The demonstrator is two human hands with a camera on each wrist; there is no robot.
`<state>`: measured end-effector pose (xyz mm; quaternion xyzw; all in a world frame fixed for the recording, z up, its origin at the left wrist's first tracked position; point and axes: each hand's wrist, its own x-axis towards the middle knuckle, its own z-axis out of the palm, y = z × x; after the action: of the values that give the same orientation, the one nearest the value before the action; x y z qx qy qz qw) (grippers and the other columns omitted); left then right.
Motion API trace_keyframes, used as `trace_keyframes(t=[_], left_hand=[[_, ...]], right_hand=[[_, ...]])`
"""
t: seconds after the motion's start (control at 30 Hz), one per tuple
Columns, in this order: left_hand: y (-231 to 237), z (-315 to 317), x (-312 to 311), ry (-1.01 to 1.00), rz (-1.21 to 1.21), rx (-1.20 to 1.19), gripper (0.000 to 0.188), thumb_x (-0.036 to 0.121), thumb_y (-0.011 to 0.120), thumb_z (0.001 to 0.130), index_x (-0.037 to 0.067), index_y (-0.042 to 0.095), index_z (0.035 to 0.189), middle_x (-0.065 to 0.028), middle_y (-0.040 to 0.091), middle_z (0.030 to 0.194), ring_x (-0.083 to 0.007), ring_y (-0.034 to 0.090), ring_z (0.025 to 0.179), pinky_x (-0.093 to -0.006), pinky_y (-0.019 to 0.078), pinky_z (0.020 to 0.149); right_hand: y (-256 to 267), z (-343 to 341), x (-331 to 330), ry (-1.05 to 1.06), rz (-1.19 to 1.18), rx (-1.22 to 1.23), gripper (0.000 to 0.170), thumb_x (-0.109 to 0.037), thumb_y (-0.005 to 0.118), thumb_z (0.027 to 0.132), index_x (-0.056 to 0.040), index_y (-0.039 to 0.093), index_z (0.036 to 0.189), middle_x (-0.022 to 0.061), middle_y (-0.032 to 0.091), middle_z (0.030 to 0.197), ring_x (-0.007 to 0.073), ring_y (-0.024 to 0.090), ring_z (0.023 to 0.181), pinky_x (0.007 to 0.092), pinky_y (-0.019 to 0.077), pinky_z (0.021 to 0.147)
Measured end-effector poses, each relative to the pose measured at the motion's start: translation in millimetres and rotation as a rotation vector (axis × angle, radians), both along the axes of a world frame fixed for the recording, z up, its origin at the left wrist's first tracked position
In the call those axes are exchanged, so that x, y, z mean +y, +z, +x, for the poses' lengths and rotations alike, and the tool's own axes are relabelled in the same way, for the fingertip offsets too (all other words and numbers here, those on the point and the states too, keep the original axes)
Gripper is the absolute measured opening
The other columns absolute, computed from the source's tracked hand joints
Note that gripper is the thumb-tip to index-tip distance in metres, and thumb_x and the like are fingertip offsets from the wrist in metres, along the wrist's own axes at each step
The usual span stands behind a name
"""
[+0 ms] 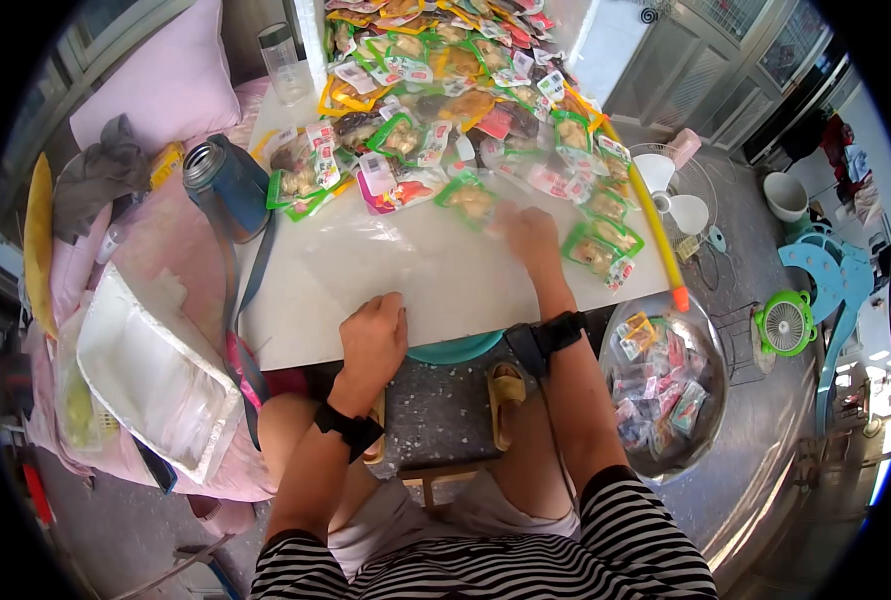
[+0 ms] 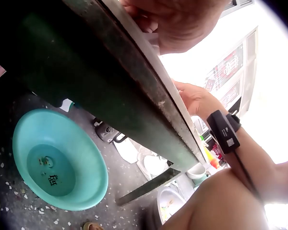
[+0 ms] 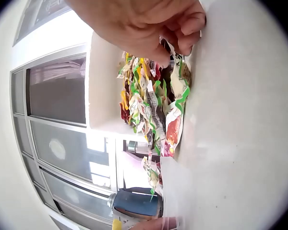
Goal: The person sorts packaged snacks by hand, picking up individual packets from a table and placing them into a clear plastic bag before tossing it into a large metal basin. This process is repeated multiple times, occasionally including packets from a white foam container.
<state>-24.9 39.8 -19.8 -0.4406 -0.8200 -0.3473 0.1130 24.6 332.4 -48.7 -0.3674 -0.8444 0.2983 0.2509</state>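
Observation:
My left hand (image 1: 374, 335) rests at the near table edge, fingers curled. It grips the edge of a clear plastic bag (image 3: 175, 187), which lies flat over the white tabletop. Farther out, my right hand (image 1: 534, 240) is low over the table, blurred in the head view, its thumb and fingers pinching a green-edged food packet (image 1: 469, 200). That packet is clear in the middle, with pale food inside. Behind it spreads a heap of similar sealed packets (image 1: 406, 140) with green, yellow and red edges. Two more green-edged packets (image 1: 603, 250) lie to the right.
A blue flask (image 1: 231, 185) and a glass jar (image 1: 284, 65) stand at left. A white foam box (image 1: 156, 370) sits on the pink bedding. At right, a metal basin (image 1: 711, 330) holds packets on the floor. A turquoise tub (image 2: 98, 177) is under the table.

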Motion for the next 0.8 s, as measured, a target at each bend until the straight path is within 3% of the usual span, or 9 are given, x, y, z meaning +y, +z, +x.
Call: trace_keyframes(t=[0.07,0.17,0.23,0.37,0.47,0.6,0.8], left_hand=[[-0.6,-1.3,-1.2,-0.002,0.016,-0.015,0.010,0.003,0.062,0.079,0.003,0.055,0.086,-0.0145,0.059,0.071,-0.0353,0.060,0.064,-0.0448,0.0473,0.056],[1.5,-3.1,-0.8,-0.001,0.049,-0.046,0.008,0.004,0.062,0.080,0.003,0.056,0.085,-0.0155,0.061,0.071,-0.0366,0.060,0.064,-0.0454,0.0473,0.056],[0.8,-3.2,-0.6,0.006,0.063,-0.070,0.007,0.004,0.062,0.080,0.002,0.059,0.086,-0.0164,0.062,0.072,-0.0369,0.061,0.064,-0.0448,0.0476,0.056],[-0.1,-4.6,0.3,-0.007,0.096,-0.080,0.005,0.005,0.062,0.080,0.001,0.060,0.084,-0.0168,0.063,0.073,-0.0374,0.061,0.065,-0.0450,0.0478,0.057],[-1.7,-4.6,-0.1,-0.014,0.090,-0.074,0.005,0.005,0.061,0.080,0.001,0.058,0.081,-0.0165,0.063,0.073,-0.0378,0.061,0.065,-0.0460,0.0476,0.056],[-2.0,-4.5,0.9,-0.011,0.096,-0.071,0.004,0.006,0.060,0.082,0.002,0.058,0.080,-0.0162,0.062,0.071,-0.0379,0.061,0.065,-0.0463,0.0476,0.056],[-0.5,-0.7,1.4,-0.011,0.069,-0.039,0.008,0.006,0.060,0.082,0.002,0.060,0.089,-0.0151,0.059,0.070,-0.0363,0.061,0.066,-0.0452,0.0484,0.056]], right_hand=[[13.6,-0.5,-8.4,0.080,-0.164,0.056,0.031,-0.028,0.065,0.086,0.0029,0.064,0.087,0.0149,0.067,0.076,0.0232,0.067,0.065,0.0337,0.0529,0.057],[35.1,13.2,-33.9,0.166,-0.610,0.531,0.019,-0.020,0.063,0.086,-0.0012,0.062,0.082,0.0100,0.065,0.076,0.0179,0.066,0.065,0.0300,0.0558,0.053],[60.1,29.1,-54.1,0.242,-0.745,0.685,0.013,-0.015,0.062,0.085,-0.0023,0.062,0.083,0.0081,0.065,0.078,0.0168,0.066,0.065,0.0302,0.0579,0.052],[74.0,56.6,-61.9,0.393,-1.090,0.642,0.012,-0.011,0.060,0.085,0.0001,0.063,0.089,0.0075,0.066,0.080,0.0153,0.066,0.067,0.0316,0.0605,0.055],[70.8,72.3,-70.6,0.531,-1.102,0.342,0.014,-0.012,0.059,0.086,0.0002,0.064,0.092,0.0071,0.067,0.083,0.0146,0.067,0.068,0.0301,0.0601,0.056],[67.2,77.9,-89.8,0.527,-1.048,0.184,0.015,-0.014,0.060,0.087,-0.0001,0.063,0.089,0.0052,0.066,0.082,0.0133,0.065,0.069,0.0279,0.0586,0.058],[54.9,74.4,-95.2,0.488,-1.066,0.338,0.011,-0.012,0.060,0.088,-0.0007,0.062,0.088,0.0028,0.063,0.079,0.0106,0.063,0.069,0.0278,0.0576,0.059]])
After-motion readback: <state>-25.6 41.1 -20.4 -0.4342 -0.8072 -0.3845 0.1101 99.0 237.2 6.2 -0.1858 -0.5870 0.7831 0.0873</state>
